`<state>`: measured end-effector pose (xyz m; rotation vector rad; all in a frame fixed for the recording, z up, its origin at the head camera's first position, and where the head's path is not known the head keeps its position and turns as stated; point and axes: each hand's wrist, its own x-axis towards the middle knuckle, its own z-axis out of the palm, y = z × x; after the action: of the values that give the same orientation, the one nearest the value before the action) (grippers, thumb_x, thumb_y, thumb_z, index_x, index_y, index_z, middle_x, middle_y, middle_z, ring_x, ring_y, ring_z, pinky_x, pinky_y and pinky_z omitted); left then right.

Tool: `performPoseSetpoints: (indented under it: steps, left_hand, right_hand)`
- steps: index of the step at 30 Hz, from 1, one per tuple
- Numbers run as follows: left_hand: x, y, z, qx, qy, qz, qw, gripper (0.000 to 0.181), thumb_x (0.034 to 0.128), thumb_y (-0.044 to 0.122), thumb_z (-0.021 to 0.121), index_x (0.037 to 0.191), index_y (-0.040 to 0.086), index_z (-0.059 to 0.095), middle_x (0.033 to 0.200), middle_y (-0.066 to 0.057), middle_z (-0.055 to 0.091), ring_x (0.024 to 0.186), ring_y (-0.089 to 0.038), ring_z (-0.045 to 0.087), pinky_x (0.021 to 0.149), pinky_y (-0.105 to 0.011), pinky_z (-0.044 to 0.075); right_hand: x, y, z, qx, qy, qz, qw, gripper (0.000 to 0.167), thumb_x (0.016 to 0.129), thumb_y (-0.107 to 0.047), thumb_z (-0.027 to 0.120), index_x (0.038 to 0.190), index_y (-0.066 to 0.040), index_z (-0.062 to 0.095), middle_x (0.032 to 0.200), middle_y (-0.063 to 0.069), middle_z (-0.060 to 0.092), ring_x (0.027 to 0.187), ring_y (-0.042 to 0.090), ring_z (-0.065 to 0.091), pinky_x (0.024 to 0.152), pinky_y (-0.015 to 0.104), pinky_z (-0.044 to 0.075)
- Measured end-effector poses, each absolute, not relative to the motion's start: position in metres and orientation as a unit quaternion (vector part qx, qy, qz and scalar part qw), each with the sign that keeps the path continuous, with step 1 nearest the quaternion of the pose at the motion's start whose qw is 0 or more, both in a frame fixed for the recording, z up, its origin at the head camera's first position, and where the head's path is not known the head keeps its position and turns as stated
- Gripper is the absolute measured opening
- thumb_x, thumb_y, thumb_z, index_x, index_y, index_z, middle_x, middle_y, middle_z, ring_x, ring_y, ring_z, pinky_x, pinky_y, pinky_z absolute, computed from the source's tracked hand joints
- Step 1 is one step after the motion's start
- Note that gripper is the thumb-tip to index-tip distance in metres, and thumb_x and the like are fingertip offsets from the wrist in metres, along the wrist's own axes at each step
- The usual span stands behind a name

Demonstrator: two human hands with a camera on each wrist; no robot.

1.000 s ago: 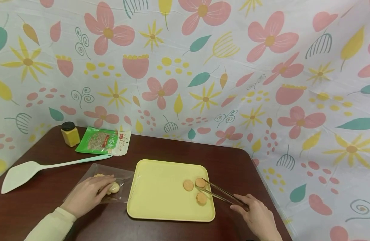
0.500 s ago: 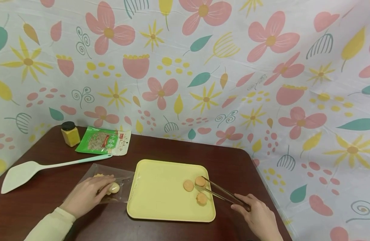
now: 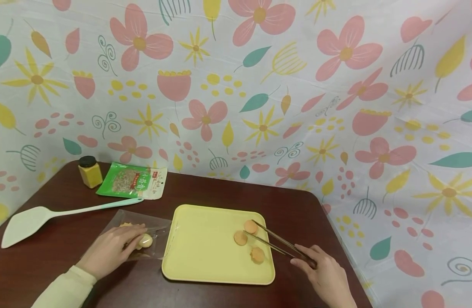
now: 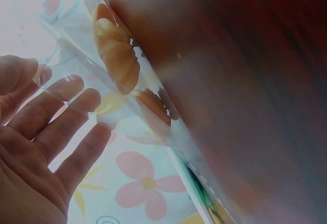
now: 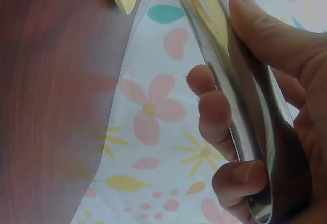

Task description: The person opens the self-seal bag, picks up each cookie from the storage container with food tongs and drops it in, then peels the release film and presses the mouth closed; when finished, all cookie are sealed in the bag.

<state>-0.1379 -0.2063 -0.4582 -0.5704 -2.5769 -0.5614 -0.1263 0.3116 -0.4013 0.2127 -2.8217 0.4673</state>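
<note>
1. Head view, with 12 o'clock at the far side: the right hand (image 3: 325,273) pinches metal tongs (image 3: 286,242) between thumb and curled fingers, the tips pointing toward 10 o'clock and standing apart.
2. Far biscuit (image 3: 250,226) lies on the yellow tray (image 3: 205,265), toward 2 o'clock from its centre. It sits between the tong tips, at 10 o'clock from the right fingers and well apart from them; whether the metal touches it, I cannot tell.
3. Left biscuit (image 3: 240,238) is just beside it at about 7 o'clock, and the near biscuit (image 3: 257,255) sits between 5 and 6 o'clock of it.
4. Right wrist view shows the thumb against one side of the tongs and fingertips wrapped on the other.
5. Left hand (image 3: 114,248) rests at the clear bag (image 3: 159,222), at 9 o'clock from the tray. Its thumb and forefinger pinch the film; the other fingers spread apart.
6. Bagged biscuits (image 4: 117,55) lie within the film, between 1 and 4 o'clock of those fingertips in the left wrist view.
7. On the tabletop (image 3: 197,188), from the left hand: spatula (image 3: 26,226) toward 10 o'clock, jar (image 3: 90,175) at 11, green packet (image 3: 130,179) just past 12.
</note>
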Motion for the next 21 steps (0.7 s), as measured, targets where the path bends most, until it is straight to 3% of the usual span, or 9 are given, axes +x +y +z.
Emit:
performPoseSetpoints:
  steps: [8, 21]
  left_hand:
    - [-0.137, -0.206, -0.459, -0.201, -0.934, -0.201, 0.218, 0.028, 0.0843, 0.015, 0.076, 0.112, 0.009, 0.073, 0.112, -0.007, 0.070, 0.101, -0.027, 0.067, 0.085, -0.048, 0.055]
    - [-0.138, -0.206, -0.459, -0.209, -0.929, -0.199, 0.232, 0.029, 0.0830, 0.014, 0.077, 0.111, 0.008, 0.073, 0.111, -0.008, 0.071, 0.099, -0.026, 0.067, 0.082, -0.047, 0.056]
  right_hand:
    - [-0.131, 0.296, -0.405, 0.119, -0.959, 0.181, 0.181, 0.037, 0.078, -0.041, 0.079, 0.113, -0.031, 0.072, 0.074, -0.023, 0.043, 0.055, -0.003, 0.036, 0.043, 0.021, 0.029]
    - [-0.143, 0.269, -0.413, 0.189, -0.944, 0.192, 0.192, 0.037, 0.076, -0.027, 0.084, 0.111, -0.029, 0.073, 0.078, -0.026, 0.044, 0.058, -0.006, 0.039, 0.046, 0.018, 0.033]
